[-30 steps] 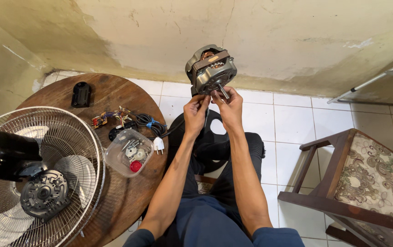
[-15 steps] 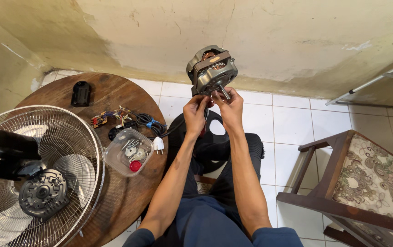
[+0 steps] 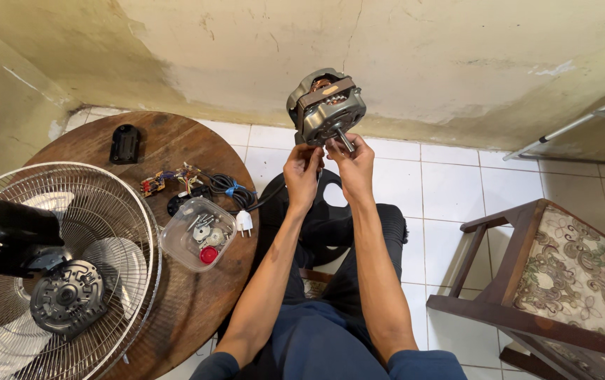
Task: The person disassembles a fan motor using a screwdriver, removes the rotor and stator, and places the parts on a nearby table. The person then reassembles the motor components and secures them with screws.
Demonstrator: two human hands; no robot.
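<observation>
The person is holding a grey metal fan motor with copper windings (image 3: pixel 325 106) up in front of the stained wall, above their knees and to the right of the round brown wooden table (image 3: pixel 175 309). The left hand (image 3: pixel 302 169) is pinching the motor's underside, its grip pressed against the casing. The right hand (image 3: pixel 352 163) is gripping the motor's steel shaft (image 3: pixel 344 140) between fingertips. On the table are lying a clear plastic tub of small parts (image 3: pixel 197 233), a coiled black cord with a white plug (image 3: pixel 235 200), a black cover (image 3: pixel 125 143) and a wire fan guard (image 3: pixel 56 274). A wooden chair with a patterned seat (image 3: pixel 563 281) is standing far right of the table.
</observation>
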